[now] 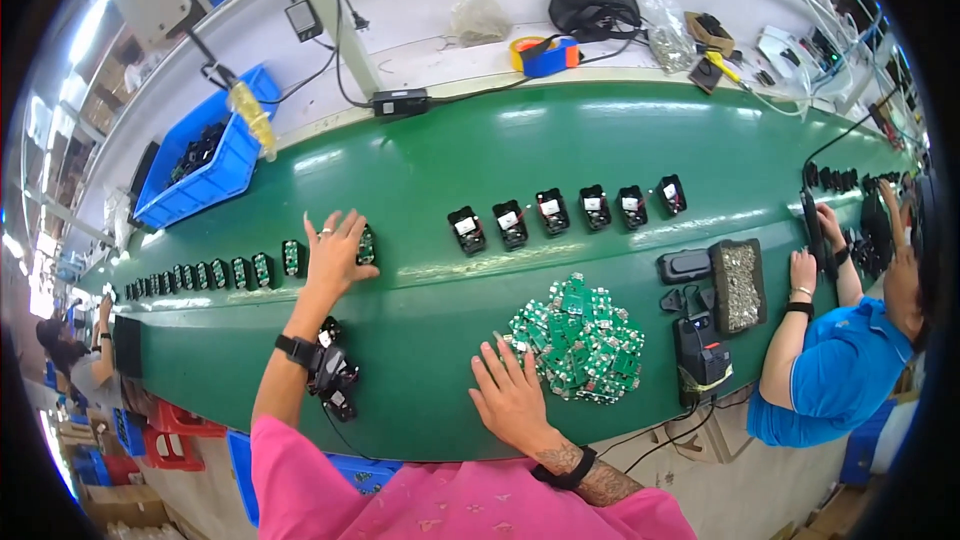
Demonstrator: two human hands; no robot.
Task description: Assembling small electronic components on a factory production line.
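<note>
My left hand (335, 255) reaches over the green bench with fingers spread. Between its thumb and forefinger sits a black housing with a green circuit board (366, 244); whether the fingers touch it I cannot tell. Left of that hand, a row of similar board-fitted housings (262, 270) runs away along the bench. My right hand (508, 395) lies with fingers stretched out at the left edge of a heap of green circuit boards (585, 340); no board shows in its grip. Beyond the heap stand several open black housings (552, 211) with white parts inside.
Black housings (335, 375) cluster beside my left forearm. A foam block (738, 285) and a black device (703, 355) lie right of the heap. A blue bin (215, 175) stands far left. At right, a co-worker in a blue shirt (835, 370) works at the same bench (420, 320).
</note>
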